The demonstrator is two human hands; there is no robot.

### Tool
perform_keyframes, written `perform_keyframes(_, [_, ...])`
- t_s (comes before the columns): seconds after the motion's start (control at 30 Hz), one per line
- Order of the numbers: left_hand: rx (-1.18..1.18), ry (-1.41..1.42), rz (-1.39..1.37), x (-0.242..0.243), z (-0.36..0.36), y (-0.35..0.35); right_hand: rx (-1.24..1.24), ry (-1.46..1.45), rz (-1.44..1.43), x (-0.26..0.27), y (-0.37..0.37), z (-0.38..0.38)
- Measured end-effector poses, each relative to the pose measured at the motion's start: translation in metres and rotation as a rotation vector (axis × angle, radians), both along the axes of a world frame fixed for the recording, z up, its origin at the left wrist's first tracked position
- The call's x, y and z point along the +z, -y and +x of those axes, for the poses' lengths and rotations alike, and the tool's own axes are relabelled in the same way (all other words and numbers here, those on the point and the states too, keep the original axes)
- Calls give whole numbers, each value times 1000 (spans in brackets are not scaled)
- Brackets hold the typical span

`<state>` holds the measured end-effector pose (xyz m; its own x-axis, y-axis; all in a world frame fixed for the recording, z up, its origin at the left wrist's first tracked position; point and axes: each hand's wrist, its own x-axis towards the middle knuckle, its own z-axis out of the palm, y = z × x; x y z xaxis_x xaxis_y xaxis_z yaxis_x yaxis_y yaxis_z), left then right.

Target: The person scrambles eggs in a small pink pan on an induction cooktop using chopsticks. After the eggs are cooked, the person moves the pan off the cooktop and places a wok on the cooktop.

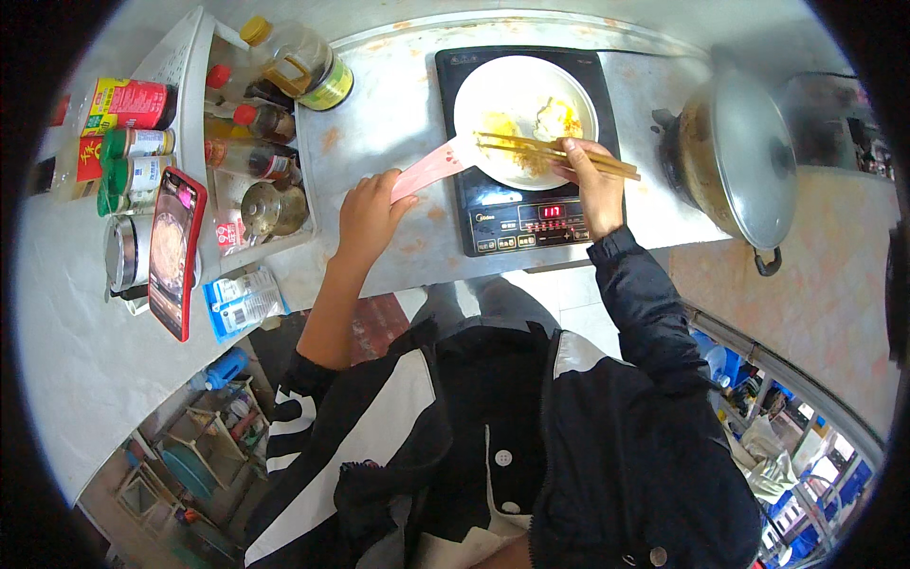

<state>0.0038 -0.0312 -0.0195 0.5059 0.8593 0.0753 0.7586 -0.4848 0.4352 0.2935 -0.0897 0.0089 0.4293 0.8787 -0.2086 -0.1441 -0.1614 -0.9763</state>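
Note:
My left hand [370, 219] grips the pink handle [429, 171] of a white frying pan [498, 78]. The pan stands on a black Midea induction cooktop [475, 203] with a lit red display. In my right hand [591, 174] is a pair of wooden chopsticks [526, 144], their tips low over the left side of the pan. A pale, folded lump of egg [557, 121] with orange-yellow patches lies at the pan's right. Yellow, partly broken egg [500, 126] spreads around the chopstick tips, and browned bits lie below them.
A lidded pot [746, 156] stands to the right of the cooktop. On the left, a white plastic rack [307, 213] holds sauce bottles and a metal pot [274, 208]. A large oil jug [306, 64] stands behind it. A red-cased phone [174, 256] leans near a blue-and-white packet [245, 302].

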Motion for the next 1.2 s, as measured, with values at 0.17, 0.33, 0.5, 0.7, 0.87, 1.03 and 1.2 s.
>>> perform_keyframes(0.17, [-9,19,-22,1,0,-1,26,-1,119,12,8,19])
perform_keyframes(0.33, [-6,15,-27,0,0,-1,-67,101,-31,13,20,16])
perform_keyframes(0.5, [-19,23,-20,0,0,-2,-68,76,98,-4,-4,-11])
perform_keyframes(0.7, [-25,31,-16,-3,-3,-2,-217,374,36,50,49,24])
perform_keyframes(0.87, [-24,11,-11,-1,0,-4,143,1056,199,51,85,1])
perform_keyframes(1.03, [-39,-78,-194,11,2,-14,105,1052,195,31,78,-25])
perform_keyframes(1.2, [-48,-177,-272,12,12,-20,-91,1035,125,38,73,-22])
